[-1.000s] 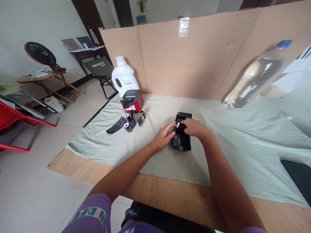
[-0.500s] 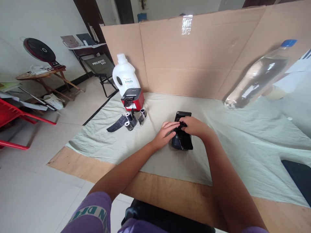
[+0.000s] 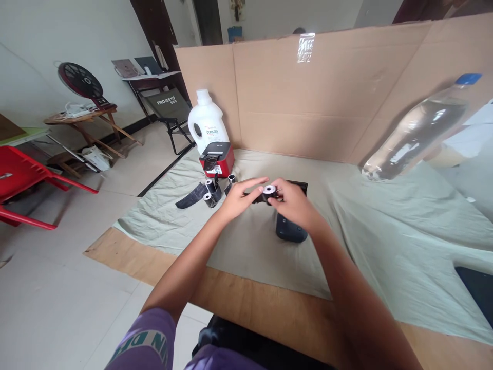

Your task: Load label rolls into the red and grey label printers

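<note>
Between my hands is a small paper roll (image 3: 269, 190), black outside with a white core showing at its top end. My right hand (image 3: 291, 201) grips it from the right with thumb and fingers. My left hand (image 3: 241, 198) is closed on the roll's black loose strip (image 3: 254, 198), its thumb close to the roll and its forefinger stretched out above. Below and behind my right hand a black handheld payment terminal (image 3: 291, 229) lies on the cloth, its middle hidden by that hand. Several similar black paper rolls (image 3: 209, 200) stand to the left, one partly behind my left hand.
A red and black box-shaped printer (image 3: 221, 160) stands at the back left before a white jug (image 3: 208, 121). A large water bottle (image 3: 416, 133) leans against the cardboard wall (image 3: 292, 97) at right. A dark flat object (image 3: 477, 288) lies at the right edge on the cloth (image 3: 246, 257).
Both hands have lifted off the payment terminal and moved slightly left, bringing up the black paper roll. Its strip no longer covers the terminal's lower end. The view has shifted slightly.
</note>
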Action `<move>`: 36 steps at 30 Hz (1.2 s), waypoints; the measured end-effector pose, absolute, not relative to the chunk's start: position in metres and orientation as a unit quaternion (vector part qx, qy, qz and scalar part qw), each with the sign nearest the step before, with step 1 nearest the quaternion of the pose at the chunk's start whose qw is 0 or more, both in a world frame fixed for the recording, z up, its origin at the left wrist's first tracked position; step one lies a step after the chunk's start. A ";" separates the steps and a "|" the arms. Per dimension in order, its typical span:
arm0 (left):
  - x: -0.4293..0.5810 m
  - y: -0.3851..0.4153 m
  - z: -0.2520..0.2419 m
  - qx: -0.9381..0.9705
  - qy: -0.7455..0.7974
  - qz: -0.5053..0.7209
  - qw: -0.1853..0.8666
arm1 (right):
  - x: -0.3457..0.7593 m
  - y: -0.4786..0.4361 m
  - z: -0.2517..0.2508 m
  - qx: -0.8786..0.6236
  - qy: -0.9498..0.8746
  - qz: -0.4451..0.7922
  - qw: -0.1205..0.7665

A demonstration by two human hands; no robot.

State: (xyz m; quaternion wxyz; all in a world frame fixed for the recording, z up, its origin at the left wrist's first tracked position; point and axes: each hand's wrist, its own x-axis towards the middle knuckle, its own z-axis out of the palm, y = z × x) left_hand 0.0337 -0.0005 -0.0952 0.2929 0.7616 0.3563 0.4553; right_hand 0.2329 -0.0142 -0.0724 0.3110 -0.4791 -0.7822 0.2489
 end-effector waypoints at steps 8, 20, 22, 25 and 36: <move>0.003 -0.004 -0.105 0.835 0.504 0.174 0.133 | 0.167 -0.021 -0.146 -0.554 -0.748 0.253 0.264; 0.009 -0.005 -0.106 0.839 0.509 0.127 0.146 | 0.170 -0.018 -0.132 -0.566 -0.751 0.271 0.206; 0.009 -0.005 -0.106 0.836 0.510 0.136 0.151 | 0.174 -0.016 -0.125 -0.570 -0.751 0.267 0.199; 0.008 -0.005 -0.105 0.830 0.515 0.160 0.141 | 0.184 -0.010 -0.116 -0.581 -0.741 0.266 0.205; 0.017 -0.004 -0.110 0.830 0.514 0.157 0.150 | 0.216 0.007 -0.104 -0.606 -0.688 0.288 0.278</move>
